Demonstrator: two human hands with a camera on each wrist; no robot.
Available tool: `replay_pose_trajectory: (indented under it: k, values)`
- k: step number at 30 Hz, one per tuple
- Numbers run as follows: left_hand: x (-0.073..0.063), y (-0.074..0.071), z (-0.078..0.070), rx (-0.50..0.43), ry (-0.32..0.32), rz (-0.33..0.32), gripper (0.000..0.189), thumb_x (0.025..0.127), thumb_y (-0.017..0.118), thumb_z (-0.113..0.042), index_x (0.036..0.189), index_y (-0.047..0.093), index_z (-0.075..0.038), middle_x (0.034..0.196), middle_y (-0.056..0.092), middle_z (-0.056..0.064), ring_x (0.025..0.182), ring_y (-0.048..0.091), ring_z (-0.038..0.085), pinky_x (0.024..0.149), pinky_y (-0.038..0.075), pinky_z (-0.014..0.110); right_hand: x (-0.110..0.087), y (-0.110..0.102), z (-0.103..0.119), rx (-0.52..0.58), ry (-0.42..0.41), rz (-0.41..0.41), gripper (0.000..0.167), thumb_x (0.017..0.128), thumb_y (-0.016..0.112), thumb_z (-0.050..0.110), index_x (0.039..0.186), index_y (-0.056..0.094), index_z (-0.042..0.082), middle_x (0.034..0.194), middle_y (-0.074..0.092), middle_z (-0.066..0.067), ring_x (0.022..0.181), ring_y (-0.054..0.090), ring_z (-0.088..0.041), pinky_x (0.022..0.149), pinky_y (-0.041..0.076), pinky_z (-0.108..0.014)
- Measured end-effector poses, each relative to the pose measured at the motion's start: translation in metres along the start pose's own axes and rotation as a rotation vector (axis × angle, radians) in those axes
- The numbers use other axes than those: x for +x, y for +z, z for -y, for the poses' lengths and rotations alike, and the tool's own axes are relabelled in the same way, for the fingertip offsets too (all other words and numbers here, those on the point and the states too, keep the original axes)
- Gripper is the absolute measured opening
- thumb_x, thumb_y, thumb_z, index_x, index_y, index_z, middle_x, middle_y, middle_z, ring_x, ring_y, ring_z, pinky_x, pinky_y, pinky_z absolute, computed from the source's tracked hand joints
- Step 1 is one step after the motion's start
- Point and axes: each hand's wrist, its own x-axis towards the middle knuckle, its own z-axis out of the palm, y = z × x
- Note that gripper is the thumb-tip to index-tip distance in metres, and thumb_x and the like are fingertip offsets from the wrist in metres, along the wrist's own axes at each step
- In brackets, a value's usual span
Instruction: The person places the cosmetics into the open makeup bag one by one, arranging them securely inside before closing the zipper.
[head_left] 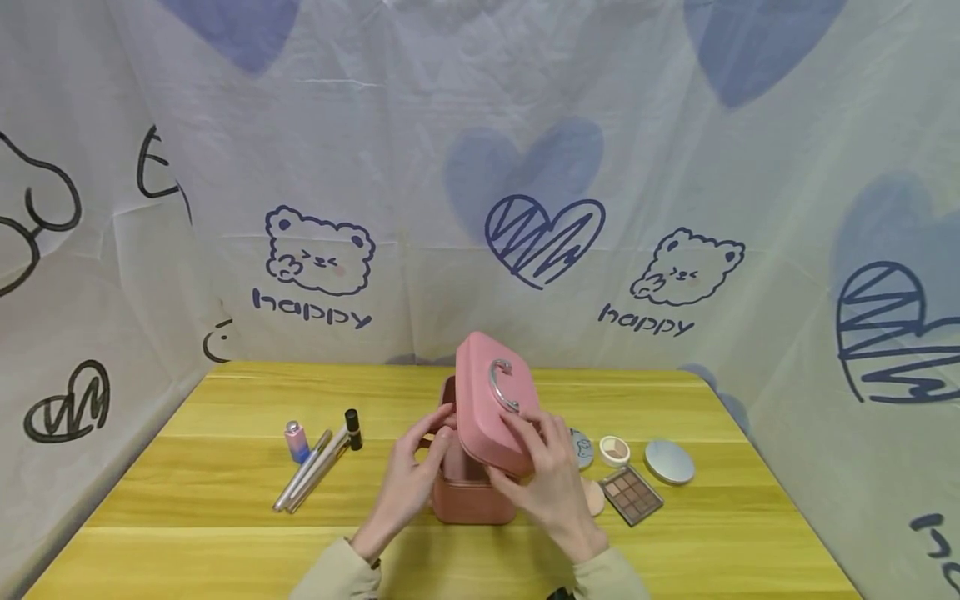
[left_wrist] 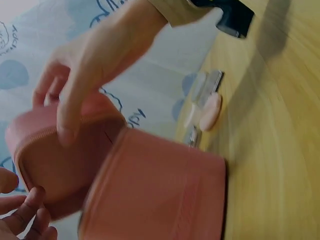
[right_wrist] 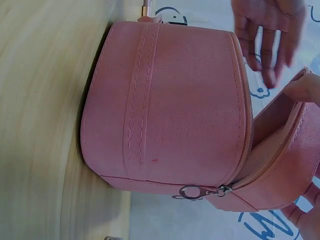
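A pale cloth with blue hearts, bears and "happy" hangs behind a wooden table (head_left: 187, 500). At left lie a small bottle (head_left: 297, 443), some slim pens (head_left: 318, 463) and a black-capped tube (head_left: 353, 429); the bottle and pens look ready to roll if a sleeve brushes them.

Next comes the left hand (head_left: 408, 483), at the case's left side by the gap under the lid. Its fingers are loosely extended and it seems to hold nothing; whether a fingertip touches the rim, I cannot tell. Should the lid drop, those fingers could be nipped.

The pink case (head_left: 474, 506) stands mid-table, near the front, its lid (head_left: 476, 387) raised and tilted, with a metal handle (head_left: 501, 385) on top. A zip pull (right_wrist: 192, 192) hangs at the corner where lid and body meet; a hard tug there might strain the seam, or tip the case if it is light.

The right hand (head_left: 551, 479) grips the lid, thumb over the rim, fingers spread on the outside. That hold looks light, so a slip could let the lid flop down.

Farther right are a grey disc (head_left: 582, 448), a puff (head_left: 593, 497), a round pan (head_left: 614, 451), a palette (head_left: 632, 495) and a silver compact (head_left: 670, 462). The puff sits closest to the right wrist, so a careless swing could push it into the palette
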Motion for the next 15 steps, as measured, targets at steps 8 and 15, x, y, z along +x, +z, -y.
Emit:
replay_pose_trajectory:
  k: [8, 15]
  values:
    - [-0.001, -0.008, 0.021, 0.142, -0.050, -0.008, 0.040, 0.097, 0.064, -0.010, 0.135, 0.060, 0.001, 0.129, 0.062, 0.019, 0.117, 0.057, 0.035, 0.097, 0.048, 0.046, 0.000, -0.005, -0.002, 0.068, 0.075, -0.020, 0.074, 0.065, 0.089, 0.019, 0.133, 0.063, 0.013, 0.116, 0.061, -0.011, 0.108, 0.056, -0.022, 0.084, 0.056, -0.041]
    - [-0.002, -0.010, 0.032, 0.161, -0.086, 0.061, 0.047, 0.096, 0.066, -0.017, 0.137, 0.057, 0.003, 0.138, 0.055, 0.025, 0.124, 0.053, 0.043, 0.103, 0.046, 0.059, 0.001, -0.007, -0.004, 0.072, 0.096, -0.038, 0.074, 0.066, 0.087, 0.019, 0.136, 0.062, 0.014, 0.113, 0.061, -0.011, 0.104, 0.059, -0.022, 0.082, 0.057, -0.040]
